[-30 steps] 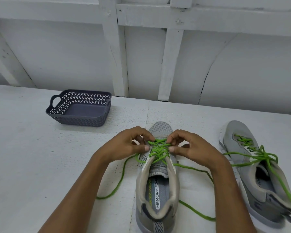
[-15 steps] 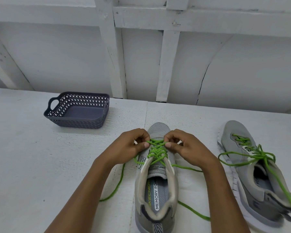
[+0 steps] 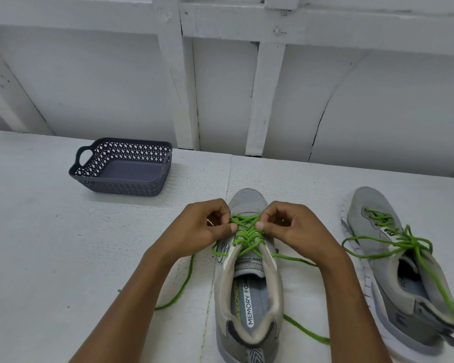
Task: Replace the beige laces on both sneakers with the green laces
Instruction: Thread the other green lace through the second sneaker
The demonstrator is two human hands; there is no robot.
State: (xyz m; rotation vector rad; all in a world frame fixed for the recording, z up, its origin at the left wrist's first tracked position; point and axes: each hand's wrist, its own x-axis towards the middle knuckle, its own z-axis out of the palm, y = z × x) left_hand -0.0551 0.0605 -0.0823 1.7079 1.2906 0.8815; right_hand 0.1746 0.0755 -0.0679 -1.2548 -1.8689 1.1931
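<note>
My left hand (image 3: pixel 207 226) and right hand (image 3: pixel 291 226) pinch the green lace (image 3: pixel 247 233) crossing the grey sneaker (image 3: pixel 248 297) at the table's (image 3: pixel 50 258) near edge; the second sneaker (image 3: pixel 393 271), green-laced, lies toward the right edge, a dark basket (image 3: pixel 121 166) at the far edge.

Dark grey plastic basket (image 3: pixel 121 187), lattice-walled, with a handle cut-out (image 3: pixel 84 156) at its left end, stands on the white table (image 3: pixel 50 244) near the far edge (nothing visible inside). A seam (image 3: pixel 229 174) runs across the tabletop. Behind, a white panelled wall (image 3: pixel 102 87) with upright battens (image 3: pixel 265 100) and a dark curved crack (image 3: pixel 317 129).
</note>
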